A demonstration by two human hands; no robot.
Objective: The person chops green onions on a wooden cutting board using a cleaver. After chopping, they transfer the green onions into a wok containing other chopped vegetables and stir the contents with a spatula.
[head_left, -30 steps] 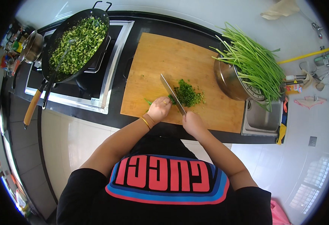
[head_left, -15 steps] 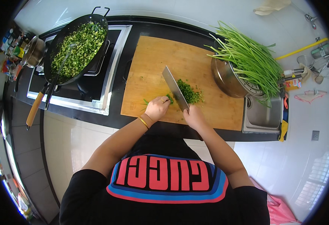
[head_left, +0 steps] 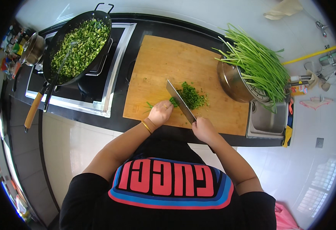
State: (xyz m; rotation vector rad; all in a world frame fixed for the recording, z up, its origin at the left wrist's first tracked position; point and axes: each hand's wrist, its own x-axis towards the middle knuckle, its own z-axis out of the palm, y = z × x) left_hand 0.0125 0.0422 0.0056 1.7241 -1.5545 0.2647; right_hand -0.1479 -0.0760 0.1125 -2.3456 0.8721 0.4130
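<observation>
Chopping is going on at a wide wooden board (head_left: 168,55).
The knife (head_left: 181,101) is showing a narrower blade face than half a second ago, so stroke seems to be following stroke. The right hand (head_left: 205,129) is wrapping its fingers round the handle; the left hand (head_left: 161,112) is curling its fingers over green stalks (head_left: 149,105) just left of the blade. Right of it, the chopped greens (head_left: 193,96) are lying dark, fine and loosely heaped.
</observation>
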